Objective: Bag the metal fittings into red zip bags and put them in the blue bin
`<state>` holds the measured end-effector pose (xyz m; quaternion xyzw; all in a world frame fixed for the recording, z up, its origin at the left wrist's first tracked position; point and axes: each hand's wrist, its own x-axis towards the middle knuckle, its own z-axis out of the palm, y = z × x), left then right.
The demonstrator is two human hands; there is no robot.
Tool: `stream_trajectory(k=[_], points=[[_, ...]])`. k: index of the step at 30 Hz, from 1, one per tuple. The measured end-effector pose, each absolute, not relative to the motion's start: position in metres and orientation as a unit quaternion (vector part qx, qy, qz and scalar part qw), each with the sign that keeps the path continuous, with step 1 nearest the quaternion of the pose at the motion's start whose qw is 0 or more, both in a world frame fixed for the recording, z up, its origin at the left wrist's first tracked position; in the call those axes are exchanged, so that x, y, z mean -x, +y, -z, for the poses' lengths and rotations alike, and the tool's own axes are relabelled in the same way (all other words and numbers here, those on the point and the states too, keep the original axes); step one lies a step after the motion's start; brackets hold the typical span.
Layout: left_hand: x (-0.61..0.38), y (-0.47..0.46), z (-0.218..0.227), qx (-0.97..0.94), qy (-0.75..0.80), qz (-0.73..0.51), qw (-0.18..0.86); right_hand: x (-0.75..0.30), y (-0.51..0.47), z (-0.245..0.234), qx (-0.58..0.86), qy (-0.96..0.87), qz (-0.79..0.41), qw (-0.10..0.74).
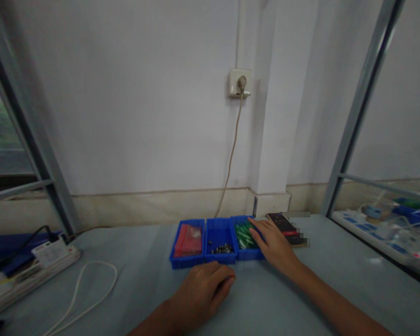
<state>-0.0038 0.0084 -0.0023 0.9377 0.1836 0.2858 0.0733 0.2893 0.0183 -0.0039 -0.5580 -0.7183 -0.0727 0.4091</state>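
Note:
Three blue bins stand side by side at the far middle of the grey table. The left bin [177,254] holds red packets, the middle bin [220,231] holds small dark parts, and the right bin [238,221] holds green pieces. My right hand [275,245] reaches over the right bin's edge, its fingers stretched toward the green pieces [243,233]; I see nothing in it. My left hand [205,289] rests on the table just in front of the middle bin, fingers curled under and partly hidden.
A dark phone-like device [283,226] lies right of the bins. A power strip [49,254] and a looping white cable [91,289] sit at the left. A wall socket [240,83] with a cord hangs above. Metal frame posts stand at both sides.

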Motion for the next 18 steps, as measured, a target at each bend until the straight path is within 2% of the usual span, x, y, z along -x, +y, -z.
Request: stream_trajectory(k=[18], points=[[0.006, 0.008, -0.001, -0.927, 0.164, -0.332, 0.06, -0.271, -0.001, -0.007, 0.521, -0.806, 0.066, 0.274]])
